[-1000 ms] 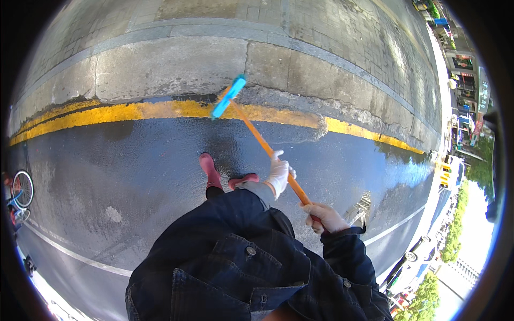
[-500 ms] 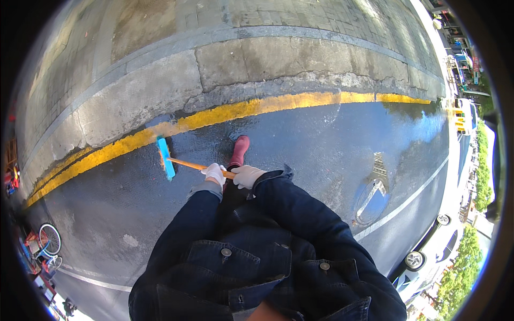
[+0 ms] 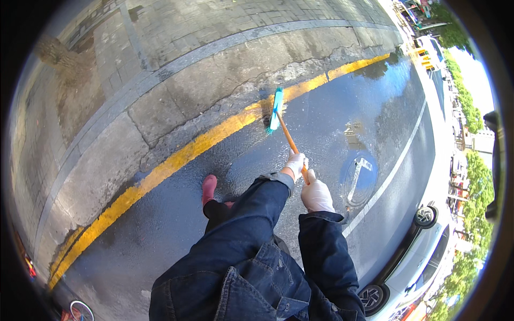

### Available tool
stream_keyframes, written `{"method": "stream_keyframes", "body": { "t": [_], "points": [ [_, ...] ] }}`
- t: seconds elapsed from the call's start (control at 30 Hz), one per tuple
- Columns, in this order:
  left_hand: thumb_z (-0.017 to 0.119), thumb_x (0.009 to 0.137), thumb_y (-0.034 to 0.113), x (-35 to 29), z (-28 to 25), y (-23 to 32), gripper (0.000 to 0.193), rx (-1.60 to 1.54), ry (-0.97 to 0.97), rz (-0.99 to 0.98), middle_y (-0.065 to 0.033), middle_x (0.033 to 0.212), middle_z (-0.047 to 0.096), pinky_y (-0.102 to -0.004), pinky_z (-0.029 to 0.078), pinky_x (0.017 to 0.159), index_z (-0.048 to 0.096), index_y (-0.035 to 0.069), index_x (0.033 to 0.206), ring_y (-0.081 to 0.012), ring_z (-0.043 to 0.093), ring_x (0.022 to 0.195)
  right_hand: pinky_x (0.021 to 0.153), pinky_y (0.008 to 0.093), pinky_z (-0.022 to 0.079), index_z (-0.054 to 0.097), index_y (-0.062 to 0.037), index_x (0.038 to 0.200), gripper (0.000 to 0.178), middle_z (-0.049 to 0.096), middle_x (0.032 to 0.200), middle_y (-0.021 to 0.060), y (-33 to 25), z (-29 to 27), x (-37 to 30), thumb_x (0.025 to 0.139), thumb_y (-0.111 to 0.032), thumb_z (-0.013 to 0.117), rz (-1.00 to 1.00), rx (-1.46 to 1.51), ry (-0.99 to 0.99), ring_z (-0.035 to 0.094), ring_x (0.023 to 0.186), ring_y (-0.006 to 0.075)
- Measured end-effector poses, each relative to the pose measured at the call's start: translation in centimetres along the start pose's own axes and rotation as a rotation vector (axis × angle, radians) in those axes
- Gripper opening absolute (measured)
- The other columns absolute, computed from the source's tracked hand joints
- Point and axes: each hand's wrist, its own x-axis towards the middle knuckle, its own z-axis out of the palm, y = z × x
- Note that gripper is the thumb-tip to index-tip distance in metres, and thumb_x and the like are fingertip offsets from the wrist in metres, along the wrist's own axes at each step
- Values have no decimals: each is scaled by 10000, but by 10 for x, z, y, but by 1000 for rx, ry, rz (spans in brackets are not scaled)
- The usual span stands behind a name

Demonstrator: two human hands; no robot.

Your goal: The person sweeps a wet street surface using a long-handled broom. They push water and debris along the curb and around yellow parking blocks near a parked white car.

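Over wet asphalt, both gloved hands, left hand (image 3: 295, 163) ahead of right hand (image 3: 316, 196), grip the broom (image 3: 284, 124).

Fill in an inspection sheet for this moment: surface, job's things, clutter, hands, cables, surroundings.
Surface: wet dark asphalt road; yellow line runs along a cracked concrete kerb.
Job's things: broom with orange handle and turquoise head, head resting near the yellow line.
Clutter: nothing seen.
Hands: left hand and right hand, both in white gloves, fingers closed around the broom handle.
Cables: nothing seen.
Surroundings: white car at lower right, blue road marking, white lane line, paved sidewalk, trees, red boot.
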Motion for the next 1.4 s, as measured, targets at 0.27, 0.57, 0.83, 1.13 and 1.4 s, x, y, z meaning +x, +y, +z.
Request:
{"method": "stream_keyframes", "body": {
  "t": [0.27, 0.57, 0.83, 1.13, 1.4],
  "points": [
    [484, 857, 7, -9, 89, -34, 279, -66, 18, 51, -45, 693, 453, -296, 440, 458, 308, 147, 1022, -147, 472, 504, 829, 377, 483, 510, -139, 1307, 488, 634, 1003, 240, 107, -83, 9, 821, -159, 558, -51, 318, -64, 619, 972, 368],
    [506, 844, 26, -14, -6, -47, 340, -460, 576, 170, -54, 793, 463, -290, 469, 524, 324, 186, 1082, -153, 489, 588, 887, 385, 460, 550, -159, 1260, 402, 621, 1135, 146, 130, -65, 88, 868, -227, 496, -483, 170, -561, 578, 1071, 334],
    [558, 833, 103, 176, -51, -81, 163, -558, 887, 41, -4, 711, 476, -292, 415, 466, 481, 213, 926, -130, 456, 524, 847, 404, 497, 588, -127, 1174, 322, 648, 1080, 128, 125, -81, 212, 883, -225, 490, -521, -48, -641, 612, 1030, 311],
    [454, 852, 120, 323, 343, -110, 510, -5, 266, -267, -29, 689, 462, -327, 420, 470, 180, 244, 1264, -170, 497, 537, 751, 433, 507, 570, -126, 1131, 274, 668, 930, 141, 289, -219, 362, 898, -210, 452, 20, -22, -182, 648, 892, 320],
    [456, 868, 47, 397, 424, -112, 458, -14, -17, -327, -21, 653, 442, -256, 398, 402, 265, 239, 1237, -114, 450, 459, 709, 456, 492, 439, -106, 1327, 476, 654, 843, 185, 332, -259, 406, 861, -181, 506, 47, 137, -47, 639, 805, 356]
  ]
}}
